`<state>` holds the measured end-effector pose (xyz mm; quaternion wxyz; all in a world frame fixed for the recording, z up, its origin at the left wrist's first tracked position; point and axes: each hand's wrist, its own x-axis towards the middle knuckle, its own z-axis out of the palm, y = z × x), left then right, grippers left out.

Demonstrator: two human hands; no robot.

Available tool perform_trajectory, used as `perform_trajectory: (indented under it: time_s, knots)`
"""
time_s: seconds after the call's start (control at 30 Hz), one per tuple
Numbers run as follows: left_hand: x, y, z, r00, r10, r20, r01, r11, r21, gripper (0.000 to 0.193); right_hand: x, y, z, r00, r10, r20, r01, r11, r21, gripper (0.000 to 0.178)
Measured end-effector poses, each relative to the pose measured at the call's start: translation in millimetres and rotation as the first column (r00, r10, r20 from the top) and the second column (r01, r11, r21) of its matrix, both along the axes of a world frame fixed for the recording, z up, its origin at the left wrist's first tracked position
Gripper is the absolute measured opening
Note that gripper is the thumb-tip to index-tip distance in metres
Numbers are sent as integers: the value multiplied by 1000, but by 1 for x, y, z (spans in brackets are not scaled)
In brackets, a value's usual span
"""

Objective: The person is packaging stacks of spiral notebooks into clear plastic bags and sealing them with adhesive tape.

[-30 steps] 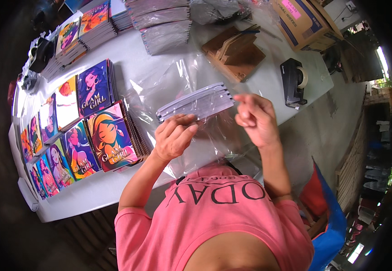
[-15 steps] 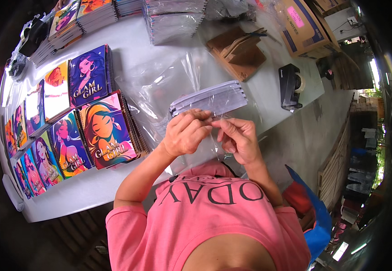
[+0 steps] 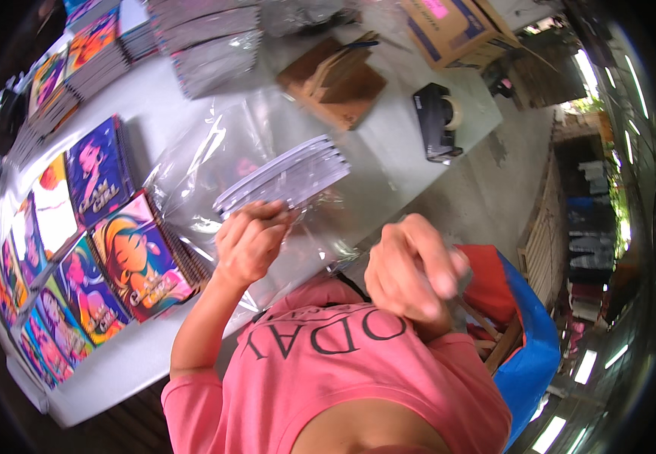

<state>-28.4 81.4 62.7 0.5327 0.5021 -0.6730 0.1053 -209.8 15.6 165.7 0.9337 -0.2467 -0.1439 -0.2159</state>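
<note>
My left hand (image 3: 251, 240) is closed at the near edge of a clear plastic bag (image 3: 192, 170), its fingers pressed together on the film. Just beyond the fingers lies a bundle of pale lilac-white layers (image 3: 290, 172), like page edges stacked side by side, with the clear film around it. My right hand (image 3: 415, 266) is raised over the table's near edge, apart from the bag. Motion smears its partly curled fingers, so whether they hold anything cannot be made out.
Spiral notebooks with colourful covers (image 3: 146, 257) stand in rows at the left. Plastic-wrapped stacks (image 3: 218, 57) are at the back. Beyond the bundle sits a brown wooden block (image 3: 343, 102); a black tape dispenser (image 3: 435, 125) and cardboard box (image 3: 456, 34) are farther right. A blue-and-red container (image 3: 528, 333) stands beside me.
My right hand has parted from the left and swung right and toward me. My left hand stays at the bag's edge. The whole view has shifted and turned slightly.
</note>
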Motion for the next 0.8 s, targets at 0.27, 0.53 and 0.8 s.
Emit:
perform_trajectory:
  time_s: [0.27,0.53,0.8]
  knots:
    - [-1,0,-9,998,23,-62,-23,1000,3,25,27,15,64,959,37,282,33,970,-240,26]
    - [-4,-2,-4,999,26,-30,-26,1000,9,29,34,27,79,954,-14,300,79,976,-204,27]
    - [-6,-4,1,999,31,-38,-30,1000,7,30,41,21,75,943,33,331,64,958,-278,26]
